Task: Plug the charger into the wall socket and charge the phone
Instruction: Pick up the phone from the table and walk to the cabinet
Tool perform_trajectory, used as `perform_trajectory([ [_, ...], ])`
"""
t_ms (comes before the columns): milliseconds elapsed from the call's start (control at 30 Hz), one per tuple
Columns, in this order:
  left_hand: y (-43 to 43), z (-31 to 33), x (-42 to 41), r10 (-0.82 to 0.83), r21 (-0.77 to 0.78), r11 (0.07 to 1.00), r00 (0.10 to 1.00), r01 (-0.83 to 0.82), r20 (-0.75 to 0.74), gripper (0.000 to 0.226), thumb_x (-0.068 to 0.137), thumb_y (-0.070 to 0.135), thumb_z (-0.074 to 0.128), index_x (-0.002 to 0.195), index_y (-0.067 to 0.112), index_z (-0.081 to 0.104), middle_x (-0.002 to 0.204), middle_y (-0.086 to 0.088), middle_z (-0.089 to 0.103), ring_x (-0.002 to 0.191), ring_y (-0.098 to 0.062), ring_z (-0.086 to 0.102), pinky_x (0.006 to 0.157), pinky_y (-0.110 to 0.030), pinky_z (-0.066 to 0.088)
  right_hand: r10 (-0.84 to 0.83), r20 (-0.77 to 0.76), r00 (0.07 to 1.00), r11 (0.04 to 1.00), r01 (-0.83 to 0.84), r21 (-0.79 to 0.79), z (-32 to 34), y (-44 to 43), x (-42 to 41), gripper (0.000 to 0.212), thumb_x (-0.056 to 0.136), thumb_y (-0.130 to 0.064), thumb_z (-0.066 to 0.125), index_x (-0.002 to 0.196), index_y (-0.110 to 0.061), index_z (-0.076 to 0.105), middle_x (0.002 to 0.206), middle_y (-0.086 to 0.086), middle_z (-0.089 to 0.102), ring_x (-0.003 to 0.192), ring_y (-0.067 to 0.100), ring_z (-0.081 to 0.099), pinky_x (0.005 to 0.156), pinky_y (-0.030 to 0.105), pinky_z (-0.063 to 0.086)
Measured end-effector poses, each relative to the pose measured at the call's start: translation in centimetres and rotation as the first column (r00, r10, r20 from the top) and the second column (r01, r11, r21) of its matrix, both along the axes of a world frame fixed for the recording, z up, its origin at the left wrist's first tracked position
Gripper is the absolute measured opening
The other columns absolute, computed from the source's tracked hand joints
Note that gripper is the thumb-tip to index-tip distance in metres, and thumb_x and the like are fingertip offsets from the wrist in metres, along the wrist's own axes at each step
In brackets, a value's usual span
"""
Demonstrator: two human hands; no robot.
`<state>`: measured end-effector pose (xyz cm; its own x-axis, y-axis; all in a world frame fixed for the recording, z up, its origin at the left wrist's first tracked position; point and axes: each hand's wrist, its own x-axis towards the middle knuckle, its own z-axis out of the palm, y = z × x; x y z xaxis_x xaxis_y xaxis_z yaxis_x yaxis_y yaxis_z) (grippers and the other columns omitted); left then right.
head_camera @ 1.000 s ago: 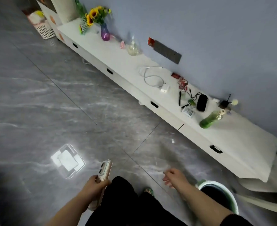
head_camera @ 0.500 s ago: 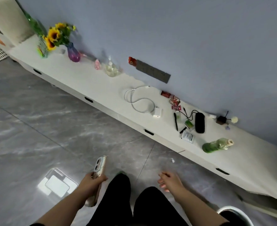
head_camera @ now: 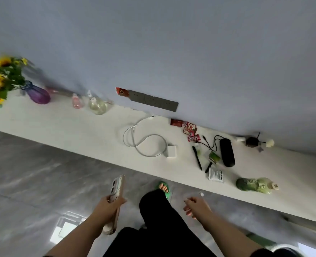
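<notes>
A white charger block (head_camera: 171,150) lies on the long white cabinet top (head_camera: 79,130), its white cable (head_camera: 135,138) coiled to the left and running up toward the wall. A grey row of wall sockets (head_camera: 153,101) sits on the blue wall just above the cabinet. My left hand (head_camera: 109,204) grips a light-coloured phone (head_camera: 117,188), camera side showing, low over the floor. My right hand (head_camera: 196,205) hangs free in front of the cabinet edge with fingers loosely curled and nothing in it.
On the cabinet stand a purple vase of sunflowers (head_camera: 36,93), a clear glass bottle (head_camera: 97,105), a small pink bottle (head_camera: 76,102), red sweet wrappers (head_camera: 189,129), a black oblong case (head_camera: 227,154), pens and a green bottle (head_camera: 253,185) lying down. Grey tiled floor (head_camera: 32,173) lies below.
The view has swung nearer to the cabinet and sockets. My left hand still carries the phone; both hands have come closer to the cabinet's front edge.
</notes>
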<state>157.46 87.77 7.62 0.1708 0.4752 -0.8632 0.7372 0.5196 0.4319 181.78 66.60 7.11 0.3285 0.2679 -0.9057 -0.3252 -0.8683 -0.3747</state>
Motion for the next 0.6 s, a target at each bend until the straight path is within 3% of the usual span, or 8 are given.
perform_trajectory([
  [67,2.4,-0.7,2.2,-0.044,0.005,0.999,0.999,0.044,0.012,0.04,0.061,0.039,0.076,0.085,0.008,0.065,0.048,0.004,0.054,0.044,-0.011,0.051,0.046,-0.024,0.039,0.011,0.009,1.0,1.0,-0.011,0.007,-0.4,3.3,1.4,0.022,0.096,-0.018,0.047,0.101,-0.002,0.061,0.081,0.01,0.063,0.063,0.017,0.056,0.06,0.024,0.042],
  [200,7.9,-2.5,6.4,-0.104,0.014,0.994,0.994,0.104,0.016,0.027,0.072,0.032,0.077,0.086,0.012,0.063,0.054,0.0,0.059,0.047,-0.013,0.058,0.046,-0.024,0.043,0.025,0.05,0.998,1.0,-0.024,-0.009,-2.1,9.6,3.3,0.016,0.093,-0.022,0.05,0.093,-0.011,0.062,0.084,0.008,0.069,0.066,0.017,0.061,0.062,0.026,0.044],
  [300,12.3,-3.9,9.2,-0.154,0.002,0.988,0.988,0.154,0.014,0.038,0.065,0.041,0.078,0.092,0.018,0.063,0.075,-0.011,0.071,0.063,-0.021,0.069,0.053,-0.026,0.05,0.001,0.058,0.998,1.0,0.001,-0.027,-4.5,14.1,3.8,0.019,0.09,-0.022,0.052,0.098,-0.009,0.064,0.084,0.008,0.071,0.064,0.018,0.061,0.059,0.025,0.045],
  [433,17.5,-7.1,11.9,-0.251,0.045,0.967,0.968,0.252,-0.024,0.045,0.052,0.045,0.073,0.086,0.021,0.058,0.072,-0.005,0.065,0.059,-0.016,0.063,0.053,-0.025,0.045,-0.006,0.066,0.998,0.999,0.01,-0.052,-8.3,19.7,3.3,0.021,0.086,-0.023,0.052,0.095,-0.009,0.065,0.084,0.007,0.071,0.071,0.023,0.062,0.073,0.035,0.053],
  [533,21.2,-10.3,13.1,-0.323,0.07,0.942,0.943,0.328,-0.081,0.056,0.051,0.044,0.071,0.097,0.016,0.056,0.085,-0.007,0.066,0.072,-0.019,0.064,0.056,-0.027,0.045,0.015,0.124,0.992,0.995,-0.003,-0.101,-11.4,23.7,2.8,0.023,0.084,-0.024,0.047,0.093,-0.011,0.065,0.091,0.008,0.069,0.071,0.021,0.058,0.064,0.03,0.047],
  [600,23.4,-12.7,13.5,-0.337,0.091,0.932,0.933,0.35,-0.126,0.061,0.051,0.041,0.07,0.102,0.01,0.056,0.092,-0.013,0.066,0.074,-0.023,0.063,0.059,-0.029,0.047,0.068,0.188,0.98,0.99,-0.044,-0.131,-13.7,26.1,2.7,0.031,0.087,-0.024,0.046,0.111,-0.015,0.063,0.113,0.008,0.066,0.094,0.022,0.061,0.073,0.03,0.045],
])
